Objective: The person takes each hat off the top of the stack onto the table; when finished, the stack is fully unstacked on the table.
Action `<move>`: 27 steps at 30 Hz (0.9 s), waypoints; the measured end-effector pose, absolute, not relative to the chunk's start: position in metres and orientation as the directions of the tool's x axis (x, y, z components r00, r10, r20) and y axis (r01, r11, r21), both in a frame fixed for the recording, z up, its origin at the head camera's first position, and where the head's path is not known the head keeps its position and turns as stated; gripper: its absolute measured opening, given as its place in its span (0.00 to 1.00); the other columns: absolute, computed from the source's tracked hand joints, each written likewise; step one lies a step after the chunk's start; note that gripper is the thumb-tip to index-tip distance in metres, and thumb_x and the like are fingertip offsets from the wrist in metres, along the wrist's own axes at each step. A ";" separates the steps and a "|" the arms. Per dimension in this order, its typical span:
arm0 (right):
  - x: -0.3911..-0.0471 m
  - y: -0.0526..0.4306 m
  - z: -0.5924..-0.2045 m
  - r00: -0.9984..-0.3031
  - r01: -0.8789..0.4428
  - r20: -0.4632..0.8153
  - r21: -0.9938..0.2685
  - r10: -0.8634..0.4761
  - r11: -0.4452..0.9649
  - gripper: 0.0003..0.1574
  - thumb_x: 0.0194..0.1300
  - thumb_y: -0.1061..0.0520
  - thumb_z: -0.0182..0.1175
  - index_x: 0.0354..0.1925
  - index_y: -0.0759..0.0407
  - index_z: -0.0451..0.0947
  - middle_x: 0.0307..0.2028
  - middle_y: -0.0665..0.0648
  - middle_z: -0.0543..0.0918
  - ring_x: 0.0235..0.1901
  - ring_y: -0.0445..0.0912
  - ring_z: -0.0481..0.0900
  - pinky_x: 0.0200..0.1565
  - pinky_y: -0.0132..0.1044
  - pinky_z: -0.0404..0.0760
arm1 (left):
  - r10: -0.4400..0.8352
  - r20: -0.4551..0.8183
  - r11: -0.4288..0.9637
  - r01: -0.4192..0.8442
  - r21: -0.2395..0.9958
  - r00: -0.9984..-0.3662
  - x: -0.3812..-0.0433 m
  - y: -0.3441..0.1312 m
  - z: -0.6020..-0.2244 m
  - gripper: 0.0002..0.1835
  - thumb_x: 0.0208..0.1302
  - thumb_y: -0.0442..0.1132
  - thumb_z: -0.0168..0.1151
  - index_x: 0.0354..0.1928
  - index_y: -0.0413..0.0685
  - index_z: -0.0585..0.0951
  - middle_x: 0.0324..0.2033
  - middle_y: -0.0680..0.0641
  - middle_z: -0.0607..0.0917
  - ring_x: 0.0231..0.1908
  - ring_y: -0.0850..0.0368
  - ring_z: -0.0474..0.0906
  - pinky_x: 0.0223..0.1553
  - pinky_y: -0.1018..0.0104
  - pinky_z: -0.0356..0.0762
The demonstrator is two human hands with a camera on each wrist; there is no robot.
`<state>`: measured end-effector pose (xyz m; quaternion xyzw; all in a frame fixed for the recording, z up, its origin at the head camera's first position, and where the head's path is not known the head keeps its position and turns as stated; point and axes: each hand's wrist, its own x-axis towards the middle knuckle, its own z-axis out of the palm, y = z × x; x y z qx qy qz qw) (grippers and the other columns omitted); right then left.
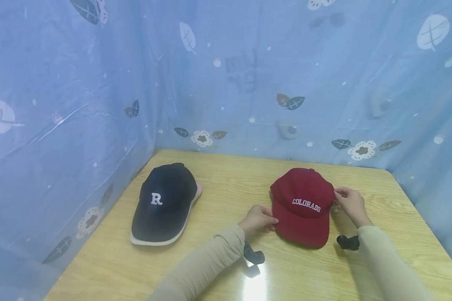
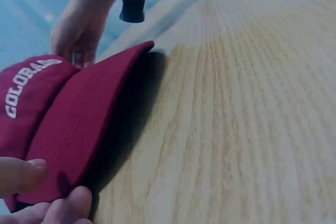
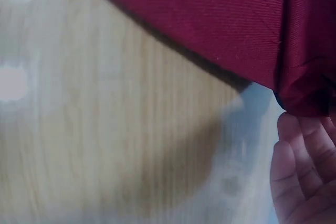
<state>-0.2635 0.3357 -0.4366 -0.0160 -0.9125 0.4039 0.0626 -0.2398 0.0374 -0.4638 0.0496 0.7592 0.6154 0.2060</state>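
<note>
A dark red baseball cap [image 1: 303, 196] with white COLORADO lettering is on the wooden table, its brim toward the person. My left hand [image 1: 258, 219] pinches the left edge of the brim [image 2: 79, 124]; in the left wrist view the thumb lies on top and the fingers sit under the edge. On the opposite side, my right hand [image 1: 350, 203] grips the lower rim of the crown between thumb and fingers. The right wrist view shows the fingers [image 3: 310, 145] at that rim, the thumb hidden there.
A black baseball cap [image 1: 167, 200] with a white R and a pale brim edge lies on the left of the table [image 1: 226, 184]. Blue patterned curtain [image 1: 229, 83] encloses the table at the back and sides. Black wrist devices [image 1: 348, 242] hang by both wrists.
</note>
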 end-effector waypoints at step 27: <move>-0.304 0.168 -0.356 -0.918 -0.356 0.393 -0.752 -0.057 0.555 0.18 0.68 0.53 0.52 0.49 0.64 0.76 0.41 0.63 0.82 0.38 0.54 0.80 0.36 0.37 0.79 | 0.019 0.104 0.419 0.102 0.902 -0.994 -0.250 -0.171 -0.355 0.19 0.60 0.37 0.60 0.52 0.38 0.77 0.40 0.40 0.83 0.36 0.51 0.82 0.40 0.62 0.79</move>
